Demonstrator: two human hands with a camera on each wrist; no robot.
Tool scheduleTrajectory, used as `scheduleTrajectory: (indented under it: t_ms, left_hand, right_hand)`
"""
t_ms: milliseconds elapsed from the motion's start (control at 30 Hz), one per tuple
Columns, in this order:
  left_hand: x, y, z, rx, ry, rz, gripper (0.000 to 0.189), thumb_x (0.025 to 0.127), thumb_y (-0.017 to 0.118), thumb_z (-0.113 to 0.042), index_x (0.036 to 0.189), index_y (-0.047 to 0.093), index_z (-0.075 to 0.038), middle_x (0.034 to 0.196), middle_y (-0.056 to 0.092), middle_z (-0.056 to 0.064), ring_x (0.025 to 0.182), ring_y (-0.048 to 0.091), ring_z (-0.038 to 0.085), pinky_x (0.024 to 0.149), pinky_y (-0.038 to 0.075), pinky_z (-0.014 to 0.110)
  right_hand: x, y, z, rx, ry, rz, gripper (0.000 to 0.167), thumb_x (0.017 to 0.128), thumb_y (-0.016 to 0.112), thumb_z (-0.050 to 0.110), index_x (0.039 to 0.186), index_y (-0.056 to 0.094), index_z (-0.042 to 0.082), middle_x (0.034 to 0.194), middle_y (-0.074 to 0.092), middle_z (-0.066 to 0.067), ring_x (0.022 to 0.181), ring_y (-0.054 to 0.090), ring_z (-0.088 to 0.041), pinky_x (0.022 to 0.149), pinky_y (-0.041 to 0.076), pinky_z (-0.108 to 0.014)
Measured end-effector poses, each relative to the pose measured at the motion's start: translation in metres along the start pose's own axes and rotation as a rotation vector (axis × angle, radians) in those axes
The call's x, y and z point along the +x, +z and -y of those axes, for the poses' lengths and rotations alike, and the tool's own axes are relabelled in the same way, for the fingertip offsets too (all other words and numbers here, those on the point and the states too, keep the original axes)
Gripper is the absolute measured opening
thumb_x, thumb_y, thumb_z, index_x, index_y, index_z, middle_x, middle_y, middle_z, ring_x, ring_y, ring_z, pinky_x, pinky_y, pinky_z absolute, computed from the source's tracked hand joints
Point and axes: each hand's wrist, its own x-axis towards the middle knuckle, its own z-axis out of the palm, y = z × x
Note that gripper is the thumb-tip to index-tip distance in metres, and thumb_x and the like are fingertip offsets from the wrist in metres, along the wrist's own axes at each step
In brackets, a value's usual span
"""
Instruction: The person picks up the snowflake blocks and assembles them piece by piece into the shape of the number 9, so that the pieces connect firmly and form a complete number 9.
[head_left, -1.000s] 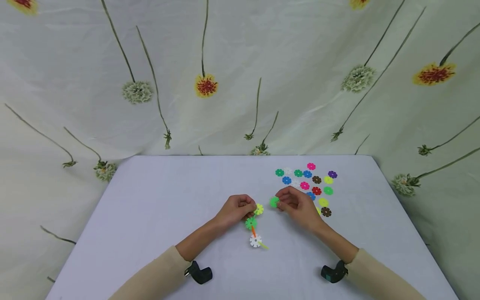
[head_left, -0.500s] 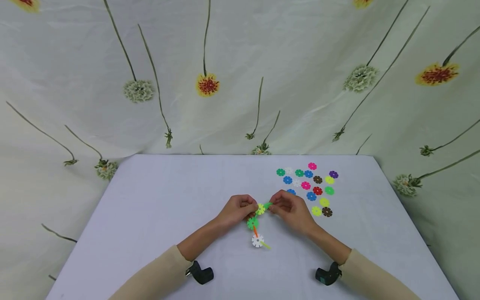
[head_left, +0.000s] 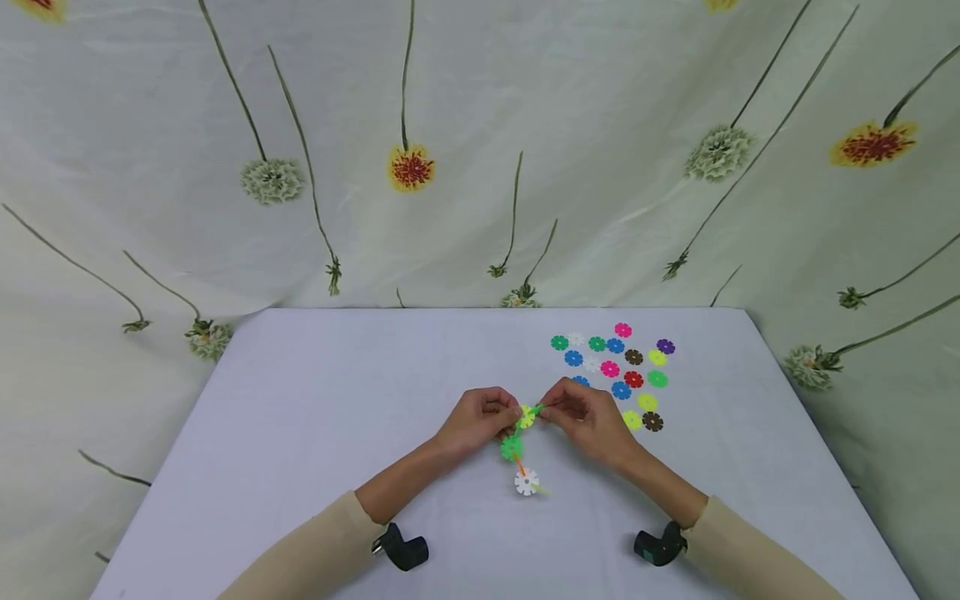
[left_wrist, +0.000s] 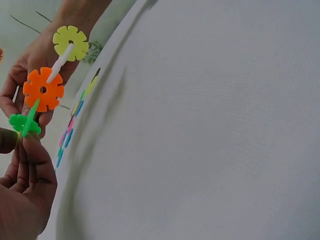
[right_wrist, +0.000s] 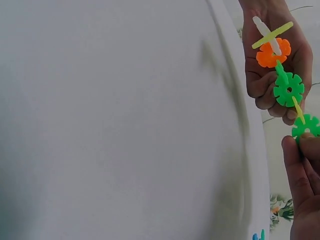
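Note:
My left hand [head_left: 476,421] pinches a yellow notched disc [head_left: 527,417], part of a chain of interlocking plastic discs. Below it dangle a green disc [head_left: 512,448], an orange disc [left_wrist: 34,89], a white disc [head_left: 527,482] and, at the free end, another yellow disc [left_wrist: 80,37]. Facing it, my right hand [head_left: 585,421] pinches a further green disc [right_wrist: 301,129] between thumb and fingertips. That disc's edge meets the yellow disc's rim. Fingers partly hide both discs. In the head view the chain hangs over the white table.
Several loose discs in mixed colours, among them a red disc [head_left: 633,380] and a brown disc [head_left: 653,422], lie behind and right of my right hand. The white table [head_left: 337,375] ends at a flower-patterned cloth [head_left: 465,100].
My right hand has brought its green disc leftward to the yellow disc in my left hand. The chain's lower end has swung slightly to the right.

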Motion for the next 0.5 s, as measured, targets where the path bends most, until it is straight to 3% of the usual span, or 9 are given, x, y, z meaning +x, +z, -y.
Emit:
scheduleTrajectory:
  t_ms: [200,500]
  left_hand:
    - [0.002,0.003,-0.002,-0.025,0.008,0.073,0.021,0.106,0.063,-0.016,0.113,0.066,0.004,0.084,0.068,-0.003,0.074,0.064,0.009,0.071,0.058,0.021]
    - [-0.002,-0.002,0.0,-0.012,-0.039,0.021,0.017,0.105,0.063,-0.014,0.111,0.066,0.003,0.083,0.066,-0.003,0.072,0.061,0.01,0.07,0.055,0.021]
  right_hand:
    - [0.002,-0.005,0.003,0.023,-0.007,0.046,0.016,0.099,0.078,0.01,0.113,0.072,0.014,0.108,0.079,-0.007,0.096,0.08,-0.022,0.089,0.062,-0.021]
    - [-0.006,-0.031,-0.004,-0.137,0.023,-0.021,0.026,0.096,0.08,0.009,0.121,0.072,0.014,0.117,0.079,-0.004,0.105,0.077,-0.018,0.091,0.061,-0.021]
